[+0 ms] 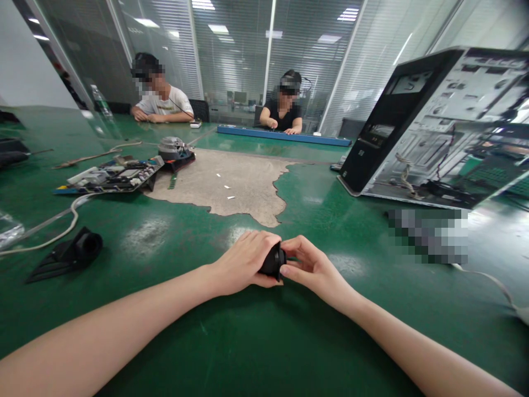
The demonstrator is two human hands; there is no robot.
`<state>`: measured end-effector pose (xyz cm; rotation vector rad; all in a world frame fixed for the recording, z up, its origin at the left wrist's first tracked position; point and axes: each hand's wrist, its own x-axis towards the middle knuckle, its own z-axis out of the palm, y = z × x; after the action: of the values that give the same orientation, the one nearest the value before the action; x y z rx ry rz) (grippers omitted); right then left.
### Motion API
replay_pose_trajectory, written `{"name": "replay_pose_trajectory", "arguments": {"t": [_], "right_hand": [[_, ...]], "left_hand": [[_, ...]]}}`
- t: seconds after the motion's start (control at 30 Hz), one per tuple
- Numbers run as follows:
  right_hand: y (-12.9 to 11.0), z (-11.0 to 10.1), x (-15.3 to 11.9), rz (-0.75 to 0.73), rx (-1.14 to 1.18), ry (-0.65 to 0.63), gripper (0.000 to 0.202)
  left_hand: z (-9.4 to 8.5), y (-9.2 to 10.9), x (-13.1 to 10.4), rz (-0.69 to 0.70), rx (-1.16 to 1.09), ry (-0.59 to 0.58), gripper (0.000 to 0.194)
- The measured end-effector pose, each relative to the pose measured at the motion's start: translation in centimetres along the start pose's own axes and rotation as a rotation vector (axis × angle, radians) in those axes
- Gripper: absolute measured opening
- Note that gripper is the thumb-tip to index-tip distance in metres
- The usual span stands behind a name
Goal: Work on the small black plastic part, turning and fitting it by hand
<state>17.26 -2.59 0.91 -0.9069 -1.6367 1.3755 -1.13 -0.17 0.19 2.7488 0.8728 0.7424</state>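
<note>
A small black rounded part with a flange and a knob-like end (273,262) is held between my two hands above the green table. My left hand (248,259) wraps around its body from the left, the palm hiding much of it. At its right end, the fingertips and thumb of my right hand (312,264) pinch the narrower round end. What exactly the part is I cannot make out. Further left on the table lies a black plastic piece with a round opening and a slatted, pointed end (72,253), apart from my hands.
A circuit board (119,173) and a cooler fan (176,151) lie at the left. An open computer case (413,132) stands at the right. A bare brown patch (231,182) marks the green table (248,347). Two people sit opposite, behind a blue bar (285,135).
</note>
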Motion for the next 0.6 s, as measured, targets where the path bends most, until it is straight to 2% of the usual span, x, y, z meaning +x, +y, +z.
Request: {"name": "replay_pose_trajectory", "arguments": {"t": [0.17, 0.3, 0.6], "right_hand": [[-0.08, 0.20, 0.05, 0.051, -0.028, 0.056, 0.018], [-0.13, 0.31, 0.13, 0.112, -0.038, 0.044, 0.021], [-0.52, 0.33, 0.02, 0.073, 0.060, -0.006, 0.023]], "left_hand": [[0.10, -0.08, -0.07, 0.034, 0.061, 0.004, 0.061], [0.14, -0.14, -0.05, 0.034, 0.107, 0.005, 0.061], [-0.08, 0.08, 0.00, 0.012, 0.110, 0.004, 0.061]]}}
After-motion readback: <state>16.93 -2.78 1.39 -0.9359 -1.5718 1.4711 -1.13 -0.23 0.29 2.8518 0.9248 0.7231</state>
